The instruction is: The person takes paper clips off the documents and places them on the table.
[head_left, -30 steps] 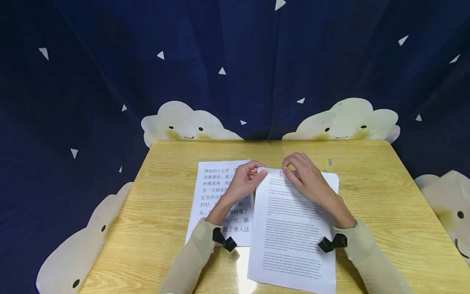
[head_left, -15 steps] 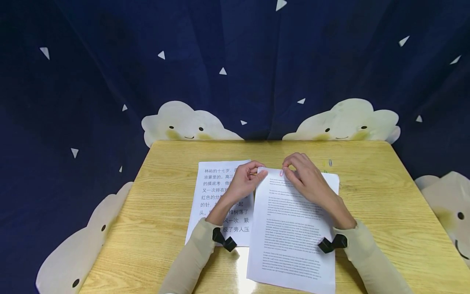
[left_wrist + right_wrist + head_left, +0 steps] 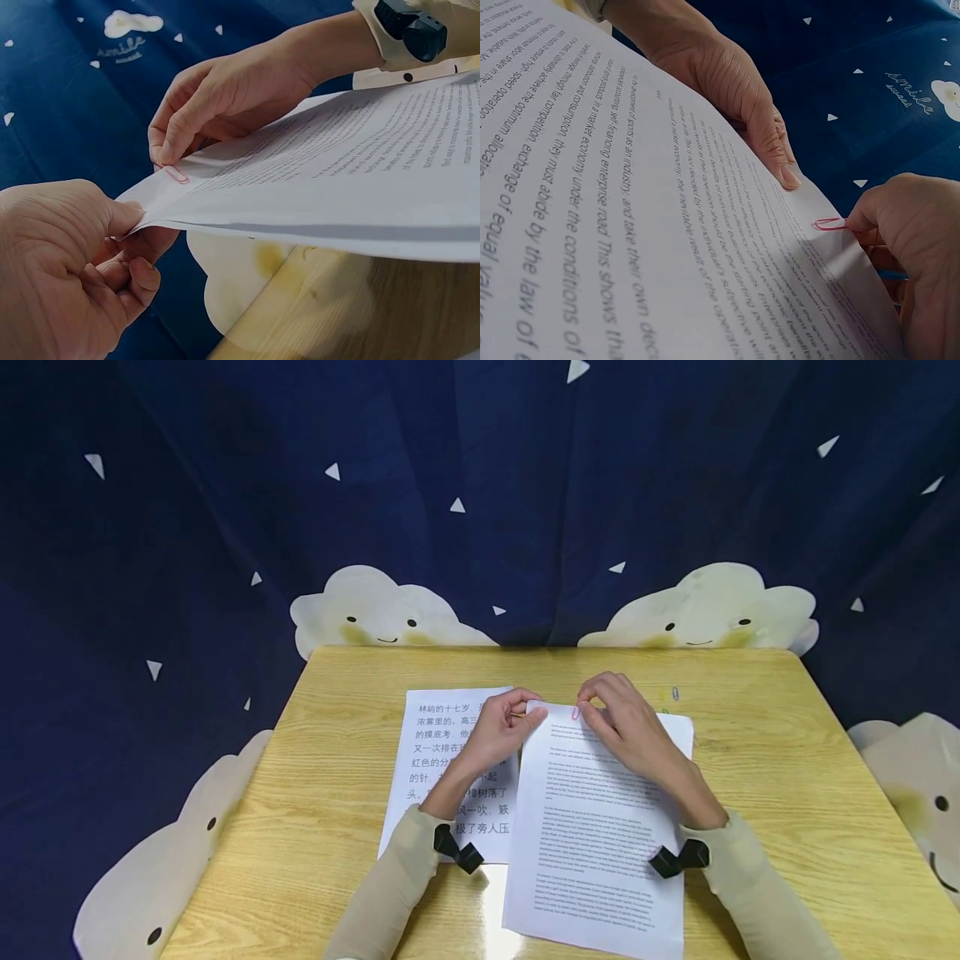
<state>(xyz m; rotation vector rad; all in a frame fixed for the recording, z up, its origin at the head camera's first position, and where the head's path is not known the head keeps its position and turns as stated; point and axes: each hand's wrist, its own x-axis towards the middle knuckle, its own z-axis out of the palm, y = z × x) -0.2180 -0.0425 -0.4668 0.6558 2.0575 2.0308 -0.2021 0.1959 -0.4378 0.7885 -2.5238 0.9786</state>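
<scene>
A stack of printed sheets (image 3: 592,860) with small English text is raised at its top edge, above the table. My left hand (image 3: 498,731) pinches its top left corner, thumb on the printed face and fingers behind, as the left wrist view shows. A pink paper clip (image 3: 829,223) straddles the top edge, one loop lying over the front page. With thumb and index finger my right hand (image 3: 633,731) pinches the outer end of this clip. Something small and blue (image 3: 891,274) shows beside the right hand's lower fingers in the right wrist view.
Another sheet (image 3: 442,777) with large Chinese characters lies on the wooden table (image 3: 300,827), partly under the left forearm. Behind the stack's top right lie a blue paper clip (image 3: 675,693) and a green one (image 3: 663,711), partly hidden. A dark blue curtain (image 3: 480,460) hangs behind the table.
Both hands stay at the top edge with the same grips, and the pink paper clip keeps its place. The stack's lower end has shifted slightly left.
</scene>
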